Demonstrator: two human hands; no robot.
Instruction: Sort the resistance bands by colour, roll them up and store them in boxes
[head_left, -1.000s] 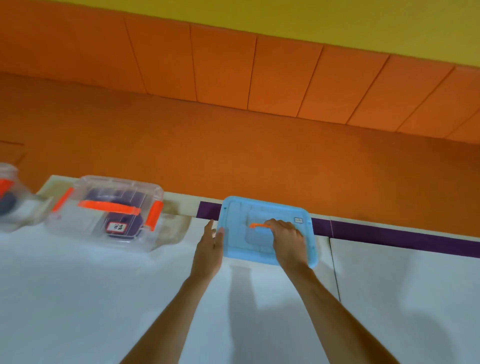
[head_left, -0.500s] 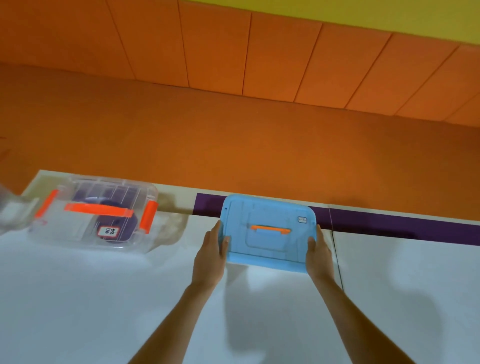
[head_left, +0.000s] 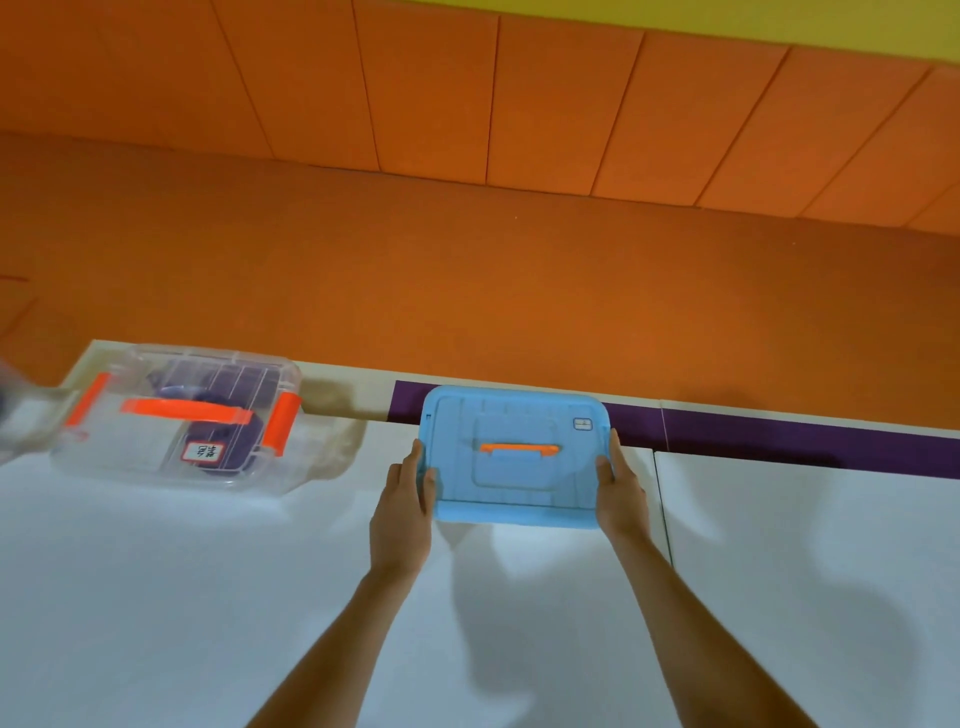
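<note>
Blue box (head_left: 519, 493), long axis left-right, between left hand (head_left: 402, 512), right hand (head_left: 622, 496).

Likely gym or activity room: padded orange wall panels (head_left: 431, 104), orange floor (head_left: 467, 291), white table (head_left: 156, 597).

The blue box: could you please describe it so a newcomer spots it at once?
On the white table, look along the far edge by the purple strip. The blue box sits there between the left hand and right hand. Unlike the clear box beside it, it is opaque blue.
</note>
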